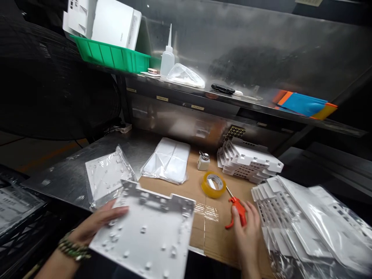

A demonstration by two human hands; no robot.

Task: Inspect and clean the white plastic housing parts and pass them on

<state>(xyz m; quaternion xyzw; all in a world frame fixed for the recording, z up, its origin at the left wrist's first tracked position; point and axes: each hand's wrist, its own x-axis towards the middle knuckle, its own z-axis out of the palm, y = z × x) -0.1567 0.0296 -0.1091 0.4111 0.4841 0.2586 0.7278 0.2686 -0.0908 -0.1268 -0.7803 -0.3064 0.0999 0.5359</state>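
Note:
My left hand (pixel 101 219) is closed on the left edge of a white plastic housing panel (pixel 151 228), thumb on top. The panel is tilted, with its ribbed inner side and small posts facing up. My right hand (pixel 247 226) has its thumb and fingers around the handle of a red air blow gun (pixel 238 211), whose thin metal nozzle points to the back left over the cardboard. Beyond the nozzle lies a roll of yellow tape (pixel 213 185). Behind my left hand, another white panel (pixel 106 172) rests in a clear bag on the metal table.
A pile of clear bags (pixel 168 161) and a small pump bottle (pixel 203 162) stand at the back. White panels are stacked at right (pixel 250 157), and bagged ones (pixel 314 221) lie nearer. The overhead shelf (pixel 200 91) holds a green basket (pixel 113 56) and a squeeze bottle (pixel 167 62).

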